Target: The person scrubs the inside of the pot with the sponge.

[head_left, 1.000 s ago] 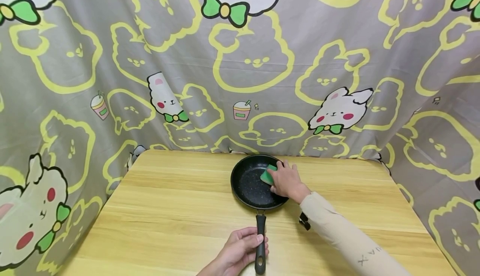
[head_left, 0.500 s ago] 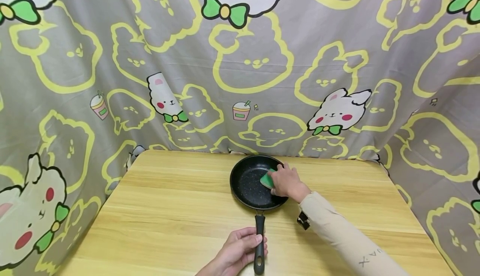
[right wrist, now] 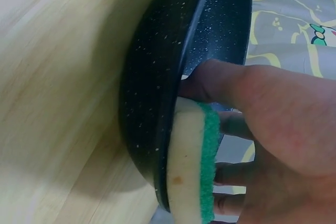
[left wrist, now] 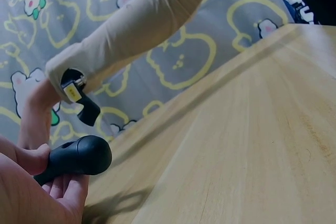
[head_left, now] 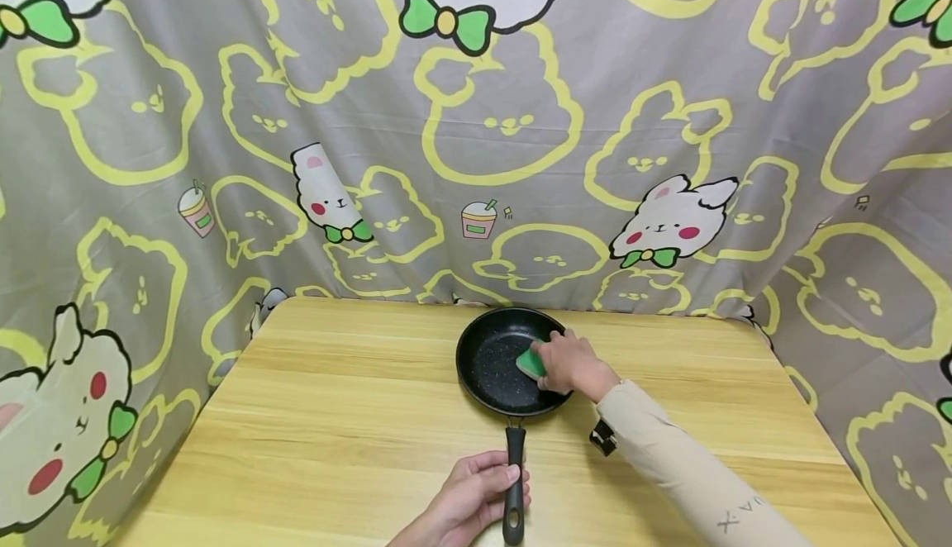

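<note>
A black speckled frying pan [head_left: 487, 369] is on the wooden table, its handle pointing toward me. My left hand [head_left: 476, 489] grips the black handle [head_left: 514, 493], thumb on top and fingers beneath; in the left wrist view the rounded handle end [left wrist: 94, 156] sticks out past the hand. My right hand [head_left: 571, 363] reaches over the pan's right rim and holds a scouring sponge [head_left: 530, 361] inside it. In the right wrist view the sponge [right wrist: 188, 156] shows its cream foam toward the pan and its green scouring layer toward the fingers.
The wooden table [head_left: 320, 398] spreads to both sides of the pan. A grey cartoon-patterned curtain [head_left: 402, 117] hangs close behind and at both sides. A black device [head_left: 603, 438] sits under the right sleeve's cuff.
Within the pan, the right hand and sponge have shifted slightly toward the handle, and the sponge's angle has changed. The left hand and pan have hardly moved.
</note>
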A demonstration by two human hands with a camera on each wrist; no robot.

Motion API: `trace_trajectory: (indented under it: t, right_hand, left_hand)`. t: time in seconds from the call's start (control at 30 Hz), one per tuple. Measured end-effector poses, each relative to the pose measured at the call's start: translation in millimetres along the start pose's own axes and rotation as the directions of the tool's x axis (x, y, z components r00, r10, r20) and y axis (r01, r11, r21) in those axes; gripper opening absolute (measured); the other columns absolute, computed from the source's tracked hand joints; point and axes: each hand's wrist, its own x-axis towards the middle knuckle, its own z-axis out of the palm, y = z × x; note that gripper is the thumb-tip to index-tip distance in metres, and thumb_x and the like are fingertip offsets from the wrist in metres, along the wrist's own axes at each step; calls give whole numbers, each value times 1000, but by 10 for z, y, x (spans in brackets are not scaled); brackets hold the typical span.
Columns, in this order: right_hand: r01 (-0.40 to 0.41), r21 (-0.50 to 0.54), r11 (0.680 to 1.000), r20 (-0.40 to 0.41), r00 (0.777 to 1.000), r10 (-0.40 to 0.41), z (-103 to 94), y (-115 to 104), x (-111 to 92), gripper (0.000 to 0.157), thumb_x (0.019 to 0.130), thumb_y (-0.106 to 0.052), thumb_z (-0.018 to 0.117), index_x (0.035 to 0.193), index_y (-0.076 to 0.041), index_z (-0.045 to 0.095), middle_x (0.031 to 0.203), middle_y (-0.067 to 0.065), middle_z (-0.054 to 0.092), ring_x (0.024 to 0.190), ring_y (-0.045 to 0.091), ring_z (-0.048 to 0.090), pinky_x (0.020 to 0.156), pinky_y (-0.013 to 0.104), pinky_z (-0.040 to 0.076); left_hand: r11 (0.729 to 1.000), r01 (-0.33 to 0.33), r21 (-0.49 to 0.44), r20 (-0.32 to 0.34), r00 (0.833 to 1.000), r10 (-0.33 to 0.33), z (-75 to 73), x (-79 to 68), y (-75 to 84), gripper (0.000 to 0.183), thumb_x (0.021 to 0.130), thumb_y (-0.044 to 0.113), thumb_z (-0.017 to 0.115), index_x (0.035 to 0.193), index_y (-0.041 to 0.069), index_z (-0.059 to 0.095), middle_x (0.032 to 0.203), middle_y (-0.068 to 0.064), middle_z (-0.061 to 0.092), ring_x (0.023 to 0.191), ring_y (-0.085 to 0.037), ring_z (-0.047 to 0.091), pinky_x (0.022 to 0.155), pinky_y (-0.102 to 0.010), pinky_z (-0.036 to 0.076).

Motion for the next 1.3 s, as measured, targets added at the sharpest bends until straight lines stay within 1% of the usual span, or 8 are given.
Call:
trace_trajectory:
  t: [0.23,0.5,0.63,0.83,1.1,1.3]
  right_hand:
    - [20,10,1000,21,1000,-20,-45,-13,-20,51,87,-30,82,133,-11,66,111,16,62,95,34,56,79,51,56]
    - [26,74,997,40,999,-29,-66,-37,-61,52,87,-27,82,133,-10,66,109,16,61,94,33,56,78,48,55]
    - [38,110,993,34,999,-42,-55,-52,-82,51,86,-25,83,131,-7,67,107,16,61,93,33,55,78,46,54]
    - [60,145,988,33,997,-65,-70,-72,-113,49,88,-23,81,130,-3,67,105,15,63,89,31,54,79,45,51]
    - [74,161,984,59,995,-84,-73,-116,-133,49,89,-25,80,130,-2,67,106,14,65,90,27,54,82,44,50]
    - [91,178,980,84,991,-107,-90,-140,-140,49,90,-24,79,132,-3,66,107,13,66,89,25,54,80,42,50]
  left_hand:
    - [1000,1,-1,3,1000,-1,-8,-2,1,41,99,4,66,133,-13,52,107,-16,69,93,-20,70,92,-44,59]
    - [1000,-1,0,4,1000,1,-9,-4,-3,38,99,4,65,132,-12,54,108,-16,69,93,-20,70,92,-43,59]
    - [1000,1,-7,14,1000,-1,-7,-13,11,38,98,5,67,131,-11,55,107,-16,69,93,-19,70,92,-43,59]
    - [1000,6,-13,19,1000,-6,-6,-16,21,36,98,5,67,129,-11,57,106,-15,69,93,-19,70,92,-42,59]
    - [1000,22,-11,20,1000,-22,-17,-20,23,38,99,6,67,131,-11,56,109,-17,69,95,-20,70,93,-43,58]
    - [1000,15,-16,19,1000,-14,-17,-11,19,34,98,5,67,127,-9,59,108,-16,69,93,-19,70,92,-43,59]
